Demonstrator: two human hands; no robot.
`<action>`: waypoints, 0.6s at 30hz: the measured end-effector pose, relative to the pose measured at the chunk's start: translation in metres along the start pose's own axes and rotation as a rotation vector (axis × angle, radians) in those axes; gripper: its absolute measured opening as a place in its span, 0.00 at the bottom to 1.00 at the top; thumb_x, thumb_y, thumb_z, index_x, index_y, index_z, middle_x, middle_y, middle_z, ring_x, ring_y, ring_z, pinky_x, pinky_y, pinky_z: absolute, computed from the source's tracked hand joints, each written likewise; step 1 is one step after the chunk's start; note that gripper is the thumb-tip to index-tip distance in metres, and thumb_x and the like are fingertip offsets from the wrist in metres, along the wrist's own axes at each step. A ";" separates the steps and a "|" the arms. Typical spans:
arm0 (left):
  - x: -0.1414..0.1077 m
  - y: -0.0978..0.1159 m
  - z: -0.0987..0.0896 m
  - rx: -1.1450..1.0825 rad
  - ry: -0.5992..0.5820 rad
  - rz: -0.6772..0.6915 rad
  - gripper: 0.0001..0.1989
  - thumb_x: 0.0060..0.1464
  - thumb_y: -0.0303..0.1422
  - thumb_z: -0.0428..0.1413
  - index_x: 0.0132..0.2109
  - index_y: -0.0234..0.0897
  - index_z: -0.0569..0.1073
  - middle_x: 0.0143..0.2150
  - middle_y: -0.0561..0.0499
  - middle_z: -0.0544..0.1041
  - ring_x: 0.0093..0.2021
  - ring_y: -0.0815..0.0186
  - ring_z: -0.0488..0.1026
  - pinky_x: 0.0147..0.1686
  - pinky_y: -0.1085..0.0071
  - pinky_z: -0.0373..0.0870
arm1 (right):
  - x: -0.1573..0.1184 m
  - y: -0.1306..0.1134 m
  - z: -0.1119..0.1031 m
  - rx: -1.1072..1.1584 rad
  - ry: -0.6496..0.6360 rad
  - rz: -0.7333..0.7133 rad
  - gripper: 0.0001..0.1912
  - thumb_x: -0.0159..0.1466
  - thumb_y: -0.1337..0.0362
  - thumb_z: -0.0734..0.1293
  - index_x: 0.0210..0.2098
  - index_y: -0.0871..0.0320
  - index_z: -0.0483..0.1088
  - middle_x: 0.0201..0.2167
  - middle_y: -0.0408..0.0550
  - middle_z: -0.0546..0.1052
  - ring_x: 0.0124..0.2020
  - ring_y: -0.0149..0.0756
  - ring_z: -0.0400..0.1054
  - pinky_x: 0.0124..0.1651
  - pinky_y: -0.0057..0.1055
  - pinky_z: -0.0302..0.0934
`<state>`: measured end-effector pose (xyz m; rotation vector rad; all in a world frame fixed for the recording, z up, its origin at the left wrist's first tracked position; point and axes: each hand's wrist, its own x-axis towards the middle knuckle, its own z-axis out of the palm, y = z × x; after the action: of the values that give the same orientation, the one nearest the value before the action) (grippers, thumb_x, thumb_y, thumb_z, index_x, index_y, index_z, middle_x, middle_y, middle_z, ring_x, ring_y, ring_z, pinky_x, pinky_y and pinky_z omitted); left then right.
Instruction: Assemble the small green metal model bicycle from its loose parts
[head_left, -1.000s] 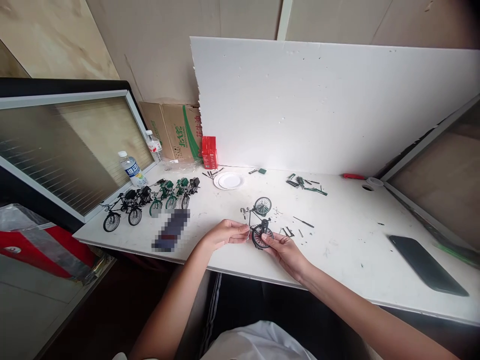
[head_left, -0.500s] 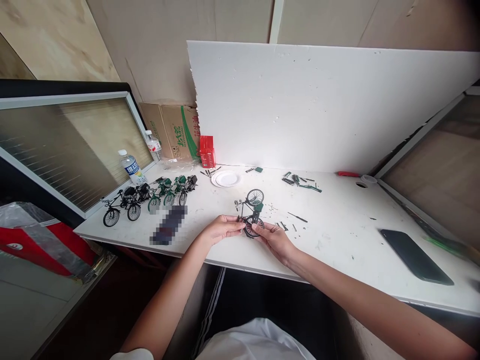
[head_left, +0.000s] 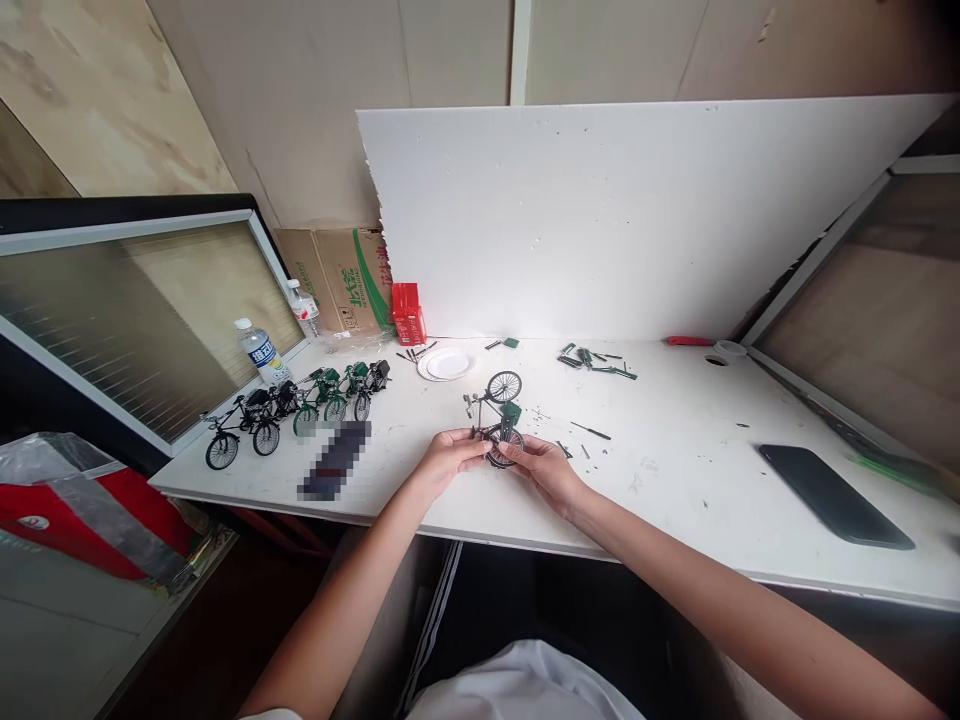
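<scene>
A model bicycle (head_left: 487, 408) with black wheels and a dark green box part is held on its side near the table's front edge. My left hand (head_left: 450, 458) pinches it at the left of the near wheel, fingers closed. From the other side my right hand (head_left: 546, 470) grips that same near wheel (head_left: 504, 447), thumb on its front. The far wheel points away from me. Exactly which small part each fingertip presses is hidden. Just right of the bicycle, small loose parts (head_left: 540, 414) and a thin dark screwdriver-like tool (head_left: 591, 430) lie on the white table (head_left: 645, 540).
Several finished-looking model bicycles (head_left: 330, 392) stand at the left, near two bottles (head_left: 264, 352). White plates (head_left: 448, 364), a red box (head_left: 408, 312) and green and black parts (head_left: 596, 360) lie toward the back. A dark phone-like slab (head_left: 834, 497) rests at the right. A white board (head_left: 600, 220) stands behind.
The camera view has shifted slightly. My right thumb has moved a little left across the near wheel, closer to my left fingers; both hands keep hold of the bicycle.
</scene>
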<state>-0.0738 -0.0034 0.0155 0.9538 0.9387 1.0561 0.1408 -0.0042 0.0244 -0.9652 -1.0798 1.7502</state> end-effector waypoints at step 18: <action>-0.001 -0.025 0.000 -0.039 0.063 0.159 0.26 0.45 0.39 0.77 0.50 0.33 0.83 0.52 0.40 0.85 0.51 0.56 0.81 0.58 0.57 0.75 | -0.008 -0.008 -0.020 -0.293 0.101 -0.265 0.31 0.56 0.44 0.82 0.54 0.53 0.83 0.48 0.52 0.86 0.52 0.50 0.79 0.62 0.48 0.68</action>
<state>-0.0676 -0.0095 -0.0083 0.9797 0.9023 1.2405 0.1638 -0.0034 0.0266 -1.0211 -1.3561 1.3401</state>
